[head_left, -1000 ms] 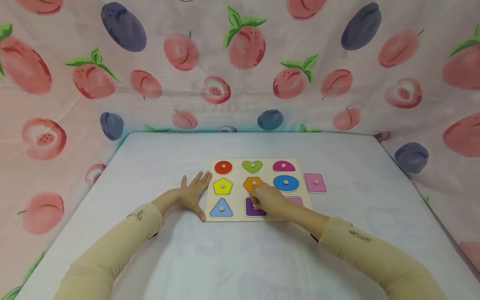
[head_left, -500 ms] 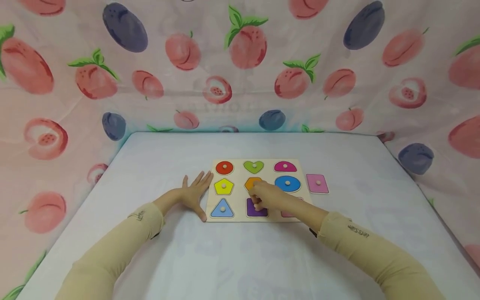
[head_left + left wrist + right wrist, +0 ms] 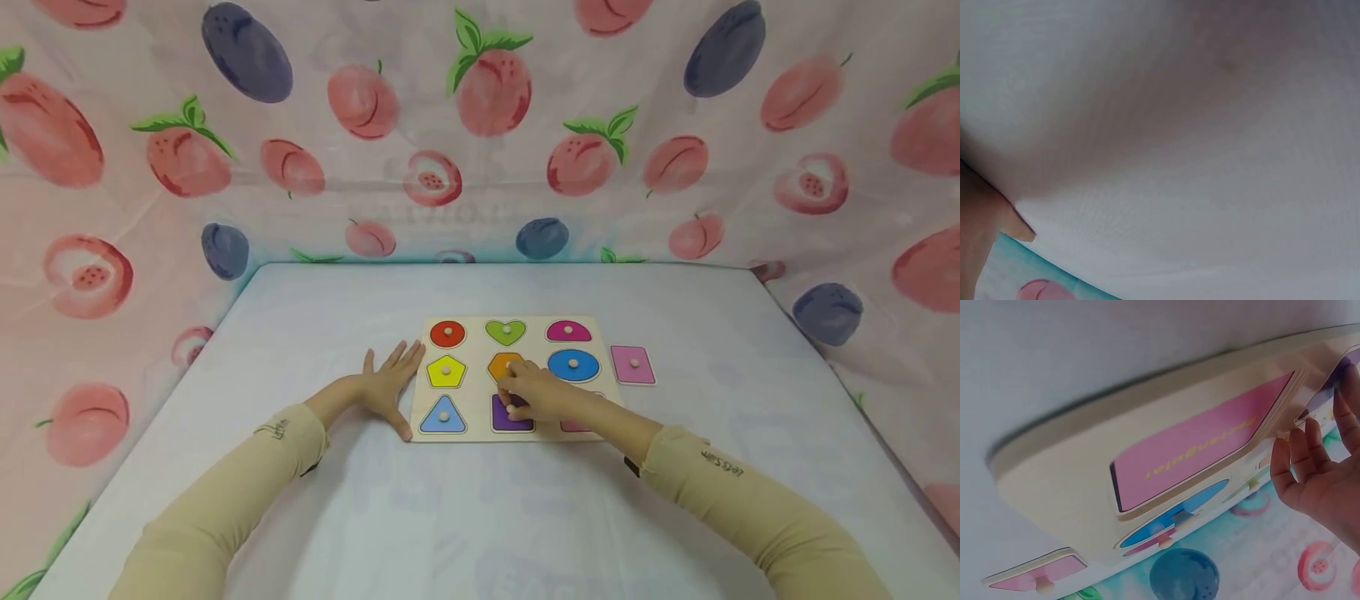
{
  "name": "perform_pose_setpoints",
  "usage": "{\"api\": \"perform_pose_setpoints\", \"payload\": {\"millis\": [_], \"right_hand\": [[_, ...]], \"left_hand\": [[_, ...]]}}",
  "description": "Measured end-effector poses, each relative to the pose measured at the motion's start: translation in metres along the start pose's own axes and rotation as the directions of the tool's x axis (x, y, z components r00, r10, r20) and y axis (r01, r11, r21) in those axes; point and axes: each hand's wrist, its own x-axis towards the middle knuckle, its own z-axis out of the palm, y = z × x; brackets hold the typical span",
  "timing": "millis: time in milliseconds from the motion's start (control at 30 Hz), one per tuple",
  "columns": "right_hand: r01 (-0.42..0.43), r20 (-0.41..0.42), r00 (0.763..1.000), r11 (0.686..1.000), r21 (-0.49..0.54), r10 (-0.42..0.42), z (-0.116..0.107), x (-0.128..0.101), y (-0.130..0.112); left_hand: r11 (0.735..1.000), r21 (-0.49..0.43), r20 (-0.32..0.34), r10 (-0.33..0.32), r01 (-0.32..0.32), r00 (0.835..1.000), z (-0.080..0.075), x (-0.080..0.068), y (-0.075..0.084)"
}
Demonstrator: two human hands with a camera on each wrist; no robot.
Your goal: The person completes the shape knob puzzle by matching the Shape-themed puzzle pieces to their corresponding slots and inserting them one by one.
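The fingers [image 3: 517,393] of the right hand [image 3: 536,396] curl over the purple piece [image 3: 512,415] and pinch its small wooden knob, in the middle of the puzzle board's [image 3: 516,379] near row. The purple piece lies flat, mostly hidden under the hand, so its long axis cannot be told. The board's longer side runs left to right across the desk [image 3: 480,500]. The left hand [image 3: 386,387] lies flat on the desk, fingers straight and spread, thumb at the board's near left corner, fingertips against its left edge; it holds nothing. To the right of the purple piece a pink recess [image 3: 1200,440] stands open, printed with a word. A loose pink piece [image 3: 632,365] lies flat on the desk just beside the board's right edge, its longer side running away from the person.
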Motion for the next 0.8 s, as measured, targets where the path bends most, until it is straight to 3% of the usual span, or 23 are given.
{"api": "perform_pose_setpoints", "payload": {"millis": [267, 467, 633, 800], "right_hand": [[-0.006, 0.018, 1.000, 0.998, 0.059, 0.004, -0.003, 0.001, 0.002], [0.008, -0.021, 1.000, 0.992, 0.123, -0.006, -0.004, -0.002, 0.003], [-0.024, -0.033, 0.999, 0.987, 0.162, 0.030, -0.004, -0.003, 0.001], [-0.062, -0.051, 0.996, 0.984, 0.168, 0.072, -0.003, -0.011, 0.001]], "left_hand": [[0.999, -0.031, -0.004, 0.011, -0.011, 1.000, 0.000, 0.000, -0.003], [1.000, -0.011, 0.016, -0.002, 0.002, 1.000, -0.004, -0.001, -0.004], [1.000, -0.005, 0.021, -0.008, 0.008, 1.000, -0.009, -0.002, -0.006], [1.000, -0.026, 0.017, 0.010, -0.010, 1.000, -0.001, 0.000, -0.004]]}}
